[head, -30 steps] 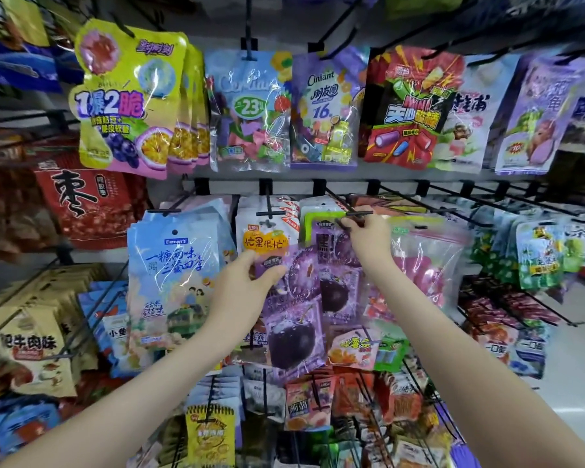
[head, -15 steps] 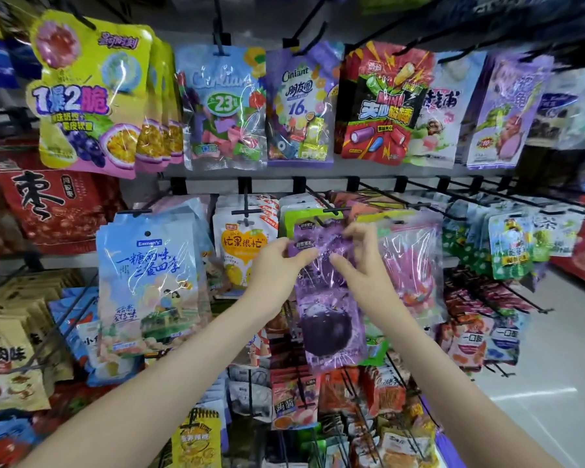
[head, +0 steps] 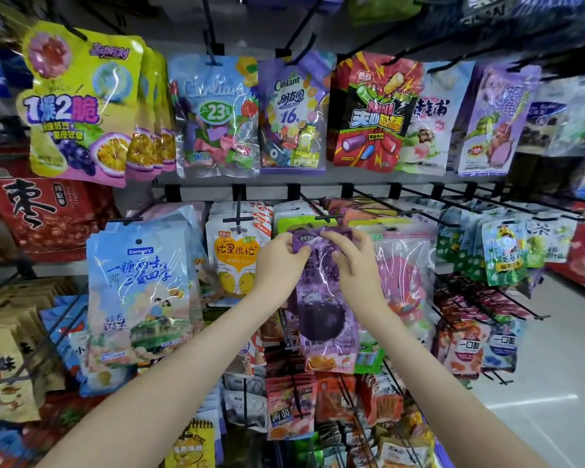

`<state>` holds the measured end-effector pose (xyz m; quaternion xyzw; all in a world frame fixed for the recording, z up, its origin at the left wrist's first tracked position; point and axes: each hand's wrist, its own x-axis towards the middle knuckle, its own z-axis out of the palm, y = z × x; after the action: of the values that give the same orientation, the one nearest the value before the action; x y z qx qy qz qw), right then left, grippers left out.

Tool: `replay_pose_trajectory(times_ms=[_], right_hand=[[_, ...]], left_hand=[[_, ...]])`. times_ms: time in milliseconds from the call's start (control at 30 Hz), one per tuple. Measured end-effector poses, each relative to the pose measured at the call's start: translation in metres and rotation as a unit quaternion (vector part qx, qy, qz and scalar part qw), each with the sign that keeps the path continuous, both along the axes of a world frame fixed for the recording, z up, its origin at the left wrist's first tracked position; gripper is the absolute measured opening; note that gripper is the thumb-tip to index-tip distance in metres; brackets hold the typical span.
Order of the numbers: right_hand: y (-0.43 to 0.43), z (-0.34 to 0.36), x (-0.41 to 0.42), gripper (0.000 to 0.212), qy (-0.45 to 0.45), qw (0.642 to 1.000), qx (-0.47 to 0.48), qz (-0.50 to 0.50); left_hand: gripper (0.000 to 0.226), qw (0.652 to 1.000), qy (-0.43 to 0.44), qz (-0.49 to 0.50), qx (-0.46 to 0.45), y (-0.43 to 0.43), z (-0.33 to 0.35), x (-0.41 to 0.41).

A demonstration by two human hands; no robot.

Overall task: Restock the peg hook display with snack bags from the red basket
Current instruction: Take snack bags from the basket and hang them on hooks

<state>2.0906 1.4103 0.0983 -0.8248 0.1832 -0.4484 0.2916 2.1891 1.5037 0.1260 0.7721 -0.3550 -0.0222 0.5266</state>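
The purple bag (head: 321, 298) is being held by its top edge just below the tip of a peg hook (head: 328, 217) in the display's middle row. Its upper left corner is being pinched by the left hand (head: 277, 261), and the header beside that is being gripped by the right hand (head: 355, 265), fingers curled over the front. The hang hole is being covered by the fingers, so whether it is being threaded yet cannot be told. For a clean hang, the header is probably best being kept flat and taut between both hands, then raised until the hole is being met squarely by the hook tip. After that it can be slid back without the green bag (head: 294, 224) behind being knocked off. The film looks slick, so a firm pinch is being called for. The rack is being crowded by bags in rows above, beside and below, with a clear pink bag (head: 406, 275) just beside on the right. A pale glossy floor (head: 554, 366) is being shown at far right. The red basket is not being shown.
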Motion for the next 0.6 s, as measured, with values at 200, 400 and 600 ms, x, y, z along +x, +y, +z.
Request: replay_pose_trajectory(times_ms=[200, 400, 600], right_hand=[[0.001, -0.004, 0.003, 0.049, -0.001, 1.000, -0.030, -0.010], [0.000, 0.001, 0.008, 0.055, 0.012, 0.998, -0.056, 0.009], [-0.002, 0.004, 0.014, 0.048, 0.001, 0.997, -0.075, -0.017]], left_hand=[[0.017, 0.999, -0.040, 0.012, 0.008, -0.001, -0.004, 0.004], [0.019, 0.998, -0.059, 0.026, -0.002, 0.000, -0.010, 0.009], [0.013, 0.996, -0.085, 0.029, -0.025, -0.004, -0.007, 0.010]])
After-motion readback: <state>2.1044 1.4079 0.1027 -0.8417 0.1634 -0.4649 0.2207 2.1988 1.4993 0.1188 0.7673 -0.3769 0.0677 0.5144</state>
